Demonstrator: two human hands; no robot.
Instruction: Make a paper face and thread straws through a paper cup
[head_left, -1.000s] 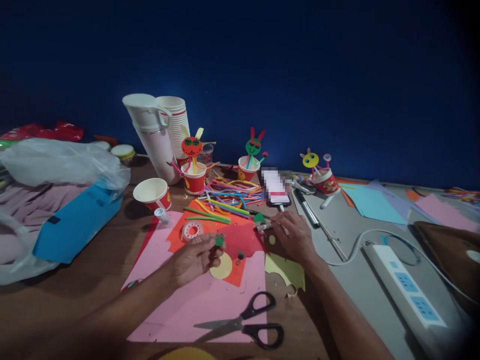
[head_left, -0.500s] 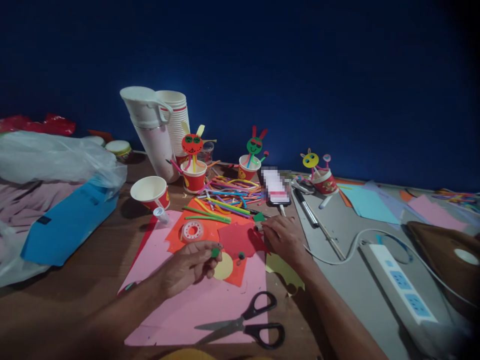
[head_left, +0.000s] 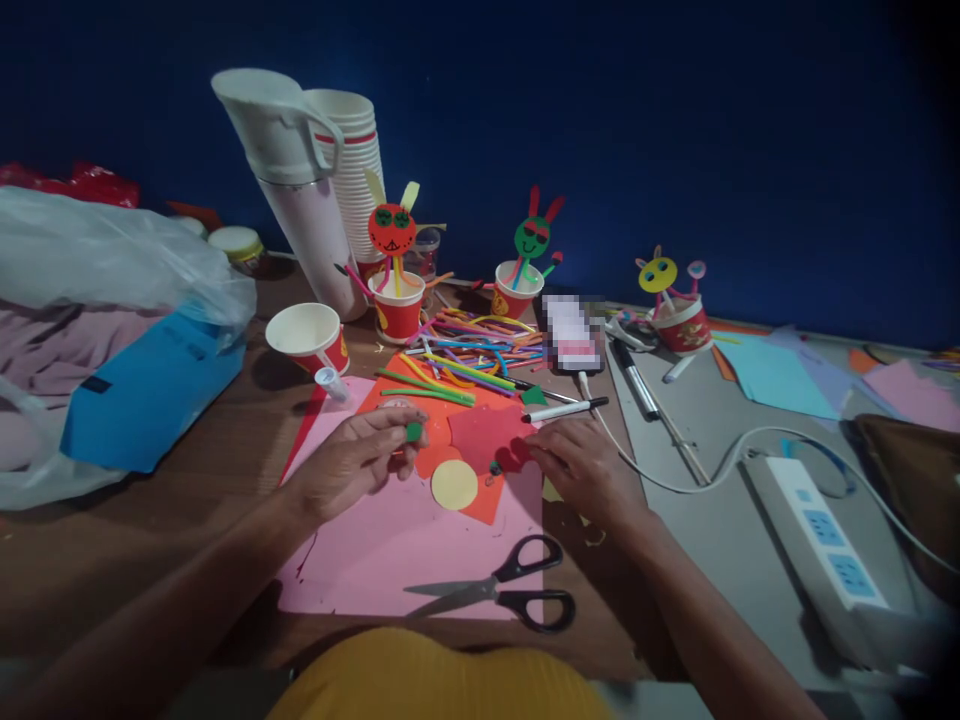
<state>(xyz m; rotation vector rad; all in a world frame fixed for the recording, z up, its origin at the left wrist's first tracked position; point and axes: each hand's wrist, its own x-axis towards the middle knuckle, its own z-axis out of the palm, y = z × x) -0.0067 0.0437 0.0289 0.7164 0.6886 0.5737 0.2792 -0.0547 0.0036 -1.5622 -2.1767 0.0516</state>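
Observation:
Between the fingertips of my left hand [head_left: 367, 450] is a small green paper piece [head_left: 413, 432], above the pink sheet [head_left: 375, 560]. My right hand [head_left: 581, 465] rests palm down at the right of the red paper [head_left: 487, 435], its fingers curled; whether anything is under them is hidden. Just beyond its fingers lies a white marker with black ends [head_left: 566, 410]. A pale yellow circle [head_left: 454, 485] lies between my hands on orange paper, with small dark scraps [head_left: 494, 468] beside it. Black-handled scissors [head_left: 495, 590] lie partly open nearer my body.
Bendy coloured sticks [head_left: 480, 345] lie behind the papers. Three paper-faced figures stand in cups, including a green one [head_left: 532, 238]. A phone [head_left: 571, 335], an empty cup [head_left: 307, 335], a flask [head_left: 300, 190] and a power strip [head_left: 825, 540] surround the work area.
The view has tilted down. The white marker now lies on the table beyond my right hand, whose fingers have drawn back from there. My left hand still pinches the green piece, now further from the yellow circle.

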